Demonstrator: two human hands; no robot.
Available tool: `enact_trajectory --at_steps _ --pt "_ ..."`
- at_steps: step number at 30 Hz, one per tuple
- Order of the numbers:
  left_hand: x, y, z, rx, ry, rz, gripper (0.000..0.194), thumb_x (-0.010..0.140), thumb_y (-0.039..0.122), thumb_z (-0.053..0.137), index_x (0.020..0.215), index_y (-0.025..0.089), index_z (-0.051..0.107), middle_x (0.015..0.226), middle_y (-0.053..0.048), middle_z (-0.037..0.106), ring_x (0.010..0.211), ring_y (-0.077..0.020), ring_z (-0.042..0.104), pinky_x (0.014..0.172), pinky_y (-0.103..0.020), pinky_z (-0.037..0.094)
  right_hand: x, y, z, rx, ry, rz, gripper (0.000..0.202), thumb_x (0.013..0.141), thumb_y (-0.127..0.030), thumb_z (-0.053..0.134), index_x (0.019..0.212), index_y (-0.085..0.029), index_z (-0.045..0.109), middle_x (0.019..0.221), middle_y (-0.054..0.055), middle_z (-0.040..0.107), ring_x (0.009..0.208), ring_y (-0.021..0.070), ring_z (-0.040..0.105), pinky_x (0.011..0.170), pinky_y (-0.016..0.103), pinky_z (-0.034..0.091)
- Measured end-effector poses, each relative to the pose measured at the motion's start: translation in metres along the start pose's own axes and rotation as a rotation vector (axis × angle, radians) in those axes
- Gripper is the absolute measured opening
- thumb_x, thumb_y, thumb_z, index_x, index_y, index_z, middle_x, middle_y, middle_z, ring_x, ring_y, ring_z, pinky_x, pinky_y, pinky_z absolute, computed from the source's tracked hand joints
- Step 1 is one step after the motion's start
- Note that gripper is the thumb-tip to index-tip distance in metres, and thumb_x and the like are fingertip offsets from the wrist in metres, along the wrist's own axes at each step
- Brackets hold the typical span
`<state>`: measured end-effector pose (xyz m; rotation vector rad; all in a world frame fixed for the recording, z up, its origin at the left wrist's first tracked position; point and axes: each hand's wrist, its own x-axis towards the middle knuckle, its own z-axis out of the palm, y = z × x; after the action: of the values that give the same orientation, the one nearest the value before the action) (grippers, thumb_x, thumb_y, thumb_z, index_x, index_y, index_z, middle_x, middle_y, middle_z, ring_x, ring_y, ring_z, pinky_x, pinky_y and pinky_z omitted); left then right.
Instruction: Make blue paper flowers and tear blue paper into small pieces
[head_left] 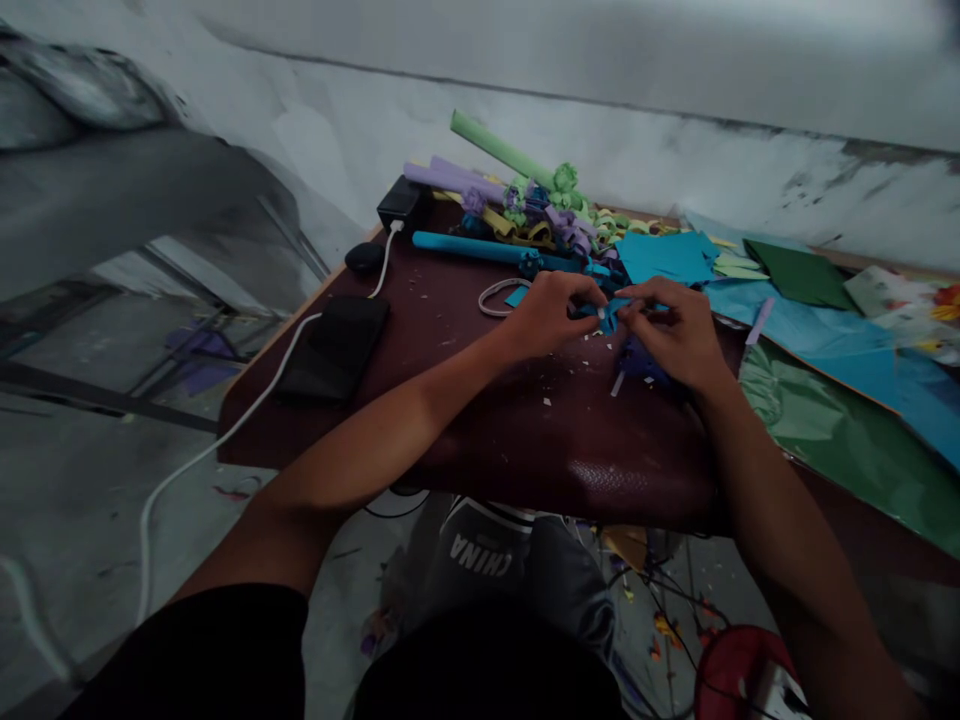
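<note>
Between my two hands is a small piece of blue paper (609, 318), folded or curled. My left hand (559, 312) pinches its left side with thumb and forefinger, and my right hand (670, 328) pinches it from the right. Below my right hand lies a dark blue object (637, 362), partly hidden by the fingers. A pale ring-shaped band (491, 298) lies just left of my left hand. Behind the hands rests a rolled blue paper tube (480, 248) with a small blue paper flower (530, 263) near it.
A black phone (337, 345) with a white cable (247, 410) lies on the dark red table (480, 440) at left, near a black charger (401, 203). Purple and green paper rolls (499, 145) are piled at the back. Blue sheets (664, 258) and packaged green paper (847, 440) cover the right.
</note>
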<state>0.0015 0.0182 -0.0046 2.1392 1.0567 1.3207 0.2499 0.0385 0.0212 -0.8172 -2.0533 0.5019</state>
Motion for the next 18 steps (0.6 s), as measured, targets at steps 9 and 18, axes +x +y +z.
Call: enact_trajectory --at_steps 9,18 --pt "0.0 -0.004 0.002 0.158 -0.019 0.082 0.015 0.097 0.023 0.084 0.111 0.018 0.086 0.107 -0.009 0.086 0.091 -0.0219 0.078 0.088 -0.035 0.062 -0.002 0.013 -0.005 -0.145 -0.083 -0.153 0.018 0.103 -0.047 0.083 0.117 -0.037 0.091 0.111 0.006 0.082 0.093 0.0298 0.075 0.09 0.055 0.065" --pt "-0.001 -0.005 0.007 0.298 -0.043 0.129 0.018 0.097 0.02 0.08 0.114 0.02 0.086 0.113 -0.01 0.084 0.105 -0.0272 0.079 0.098 -0.041 0.061 -0.005 0.01 -0.001 -0.307 -0.103 -0.231 0.012 0.105 -0.037 0.077 0.108 -0.031 0.086 0.117 0.011 0.08 0.111 0.0378 0.075 0.098 0.061 0.063"
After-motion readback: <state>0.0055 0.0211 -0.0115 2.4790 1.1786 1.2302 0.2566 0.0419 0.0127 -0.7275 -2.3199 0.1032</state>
